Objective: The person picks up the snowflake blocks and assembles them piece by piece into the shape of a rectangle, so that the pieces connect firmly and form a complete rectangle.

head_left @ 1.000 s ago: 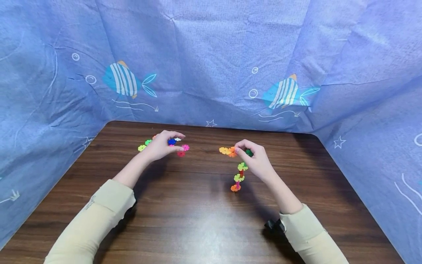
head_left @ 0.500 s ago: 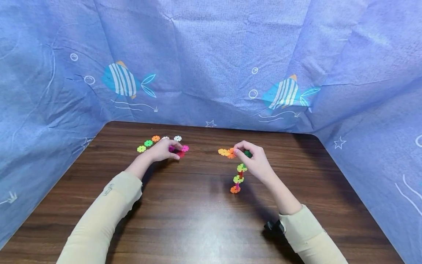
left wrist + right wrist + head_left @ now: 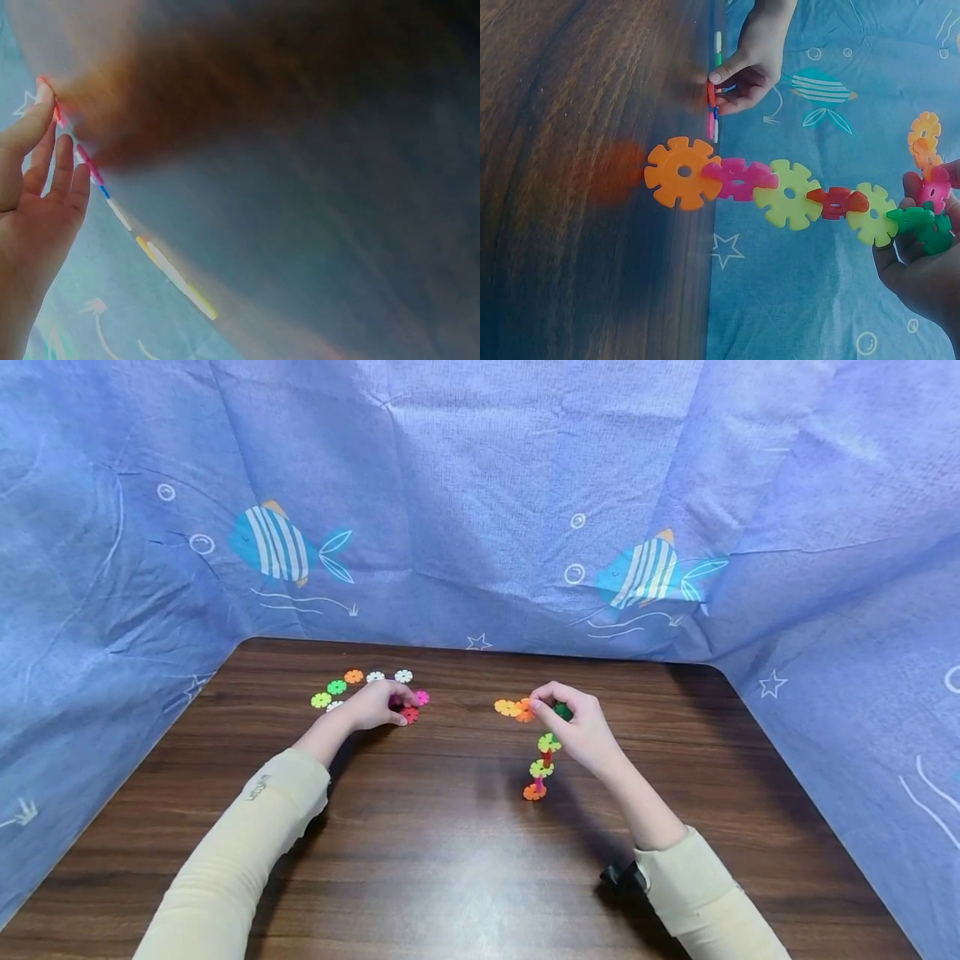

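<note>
Lower than a second ago, the left hand [image 3: 372, 705] now rests among the loose discs [image 3: 352, 677] on the table [image 3: 450, 860], its fingertips curled onto a red disc [image 3: 409, 715] (a pink one lies just beside it). Whether it truly pinches that disc I cannot tell. The right hand [image 3: 581, 731] has barely shifted; its fingers grasp the green top of a disc chain [image 3: 542, 767], which hangs toward the table with an orange disc [image 3: 681, 172] at its low end.
</note>
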The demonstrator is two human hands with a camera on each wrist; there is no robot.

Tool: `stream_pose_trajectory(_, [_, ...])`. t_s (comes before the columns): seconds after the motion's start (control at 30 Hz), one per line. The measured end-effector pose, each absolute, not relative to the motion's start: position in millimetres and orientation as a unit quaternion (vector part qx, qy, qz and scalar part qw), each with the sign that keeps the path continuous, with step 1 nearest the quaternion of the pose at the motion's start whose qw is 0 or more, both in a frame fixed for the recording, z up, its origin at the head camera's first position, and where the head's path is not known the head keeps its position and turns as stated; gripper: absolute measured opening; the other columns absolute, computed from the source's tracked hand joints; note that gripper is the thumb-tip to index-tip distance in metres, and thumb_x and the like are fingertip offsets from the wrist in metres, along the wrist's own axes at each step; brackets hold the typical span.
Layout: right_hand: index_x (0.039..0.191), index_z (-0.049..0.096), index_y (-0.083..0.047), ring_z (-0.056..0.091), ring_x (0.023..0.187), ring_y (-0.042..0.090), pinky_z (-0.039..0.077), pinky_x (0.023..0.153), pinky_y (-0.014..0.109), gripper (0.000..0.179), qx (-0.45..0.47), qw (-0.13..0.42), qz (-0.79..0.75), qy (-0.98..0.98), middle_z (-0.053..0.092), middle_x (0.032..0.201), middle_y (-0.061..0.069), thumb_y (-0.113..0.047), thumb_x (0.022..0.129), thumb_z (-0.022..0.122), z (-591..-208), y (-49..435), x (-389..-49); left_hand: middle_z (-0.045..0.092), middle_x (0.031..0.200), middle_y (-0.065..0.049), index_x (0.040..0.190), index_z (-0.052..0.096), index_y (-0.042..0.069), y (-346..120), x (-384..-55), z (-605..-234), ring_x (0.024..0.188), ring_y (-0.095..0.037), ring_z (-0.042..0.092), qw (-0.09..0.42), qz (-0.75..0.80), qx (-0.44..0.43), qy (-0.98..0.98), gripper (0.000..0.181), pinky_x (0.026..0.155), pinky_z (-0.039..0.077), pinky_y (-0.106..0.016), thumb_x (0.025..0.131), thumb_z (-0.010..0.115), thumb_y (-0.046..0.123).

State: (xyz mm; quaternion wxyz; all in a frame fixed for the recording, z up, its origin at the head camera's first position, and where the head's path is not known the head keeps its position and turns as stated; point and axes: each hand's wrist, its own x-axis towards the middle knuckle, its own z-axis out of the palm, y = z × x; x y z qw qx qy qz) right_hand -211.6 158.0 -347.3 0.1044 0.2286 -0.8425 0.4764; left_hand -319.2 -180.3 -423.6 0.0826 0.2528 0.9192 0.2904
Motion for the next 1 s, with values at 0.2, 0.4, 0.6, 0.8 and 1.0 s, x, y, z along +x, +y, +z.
stream_pose_trajectory(0.2, [0.095, 0.067, -0.012, 0.053, 0.07, 0.013, 0.044, 0.062, 0.022, 0.012, 0.229, 0.107, 0.478, -0.841, 0.066, 0.082, 0.007, -0.022, 0.092, 0.062, -356, 162, -214, 0.066, 0.087, -0.003, 0.095, 0.071, 0.009, -179, -317, -424, 0.08, -0.018, 0.057, 0.075, 0.291, 0.247, 0.922, 0.021, 0.075, 0.049, -0.034, 0.075, 0.078, 0.006])
stream_pose_trajectory(0.4, [0.095, 0.067, -0.015, 0.055, 0.071, 0.011, 0.046, 0.063, 0.023, 0.013, 0.237, 0.111, 0.474, -0.841, 0.066, 0.081, 0.001, -0.026, 0.092, 0.062, -360, 161, -213, 0.068, 0.081, -0.001, 0.092, 0.07, 0.007, -178, -311, -419, 0.075, -0.013, 0.058, 0.067, 0.305, 0.254, 0.915, 0.014, 0.071, 0.048, -0.03, 0.08, 0.073, 0.002])
stream_pose_trajectory(0.6, [0.096, 0.068, -0.014, 0.057, 0.074, 0.014, 0.047, 0.064, 0.023, 0.013, 0.236, 0.106, 0.474, -0.842, 0.066, 0.083, 0.0, -0.025, 0.092, 0.062, -358, 160, -213, 0.069, 0.083, 0.0, 0.092, 0.071, 0.009, -176, -311, -412, 0.076, -0.013, 0.058, 0.046, 0.301, 0.258, 0.917, 0.013, 0.071, 0.049, -0.03, 0.08, 0.073, 0.004])
stream_pose_trajectory(0.8, [0.098, 0.068, -0.013, 0.06, 0.077, 0.015, 0.048, 0.067, 0.024, 0.012, 0.229, 0.1, 0.468, -0.848, 0.068, 0.087, 0.0, -0.023, 0.092, 0.063, -350, 158, -210, 0.068, 0.081, 0.001, 0.094, 0.071, 0.01, -171, -302, -394, 0.077, -0.015, 0.059, 0.019, 0.312, 0.246, 0.918, 0.015, 0.07, 0.049, -0.031, 0.08, 0.074, 0.007])
stream_pose_trajectory(1.0, [0.098, 0.068, -0.019, 0.058, 0.073, 0.012, 0.048, 0.062, 0.024, 0.013, 0.224, 0.106, 0.471, -0.847, 0.068, 0.087, -0.005, -0.028, 0.089, 0.066, -351, 158, -213, 0.068, 0.08, 0.0, 0.093, 0.071, 0.01, -164, -290, -377, 0.074, -0.014, 0.059, -0.015, 0.337, 0.233, 0.912, 0.012, 0.068, 0.048, -0.029, 0.082, 0.072, 0.007])
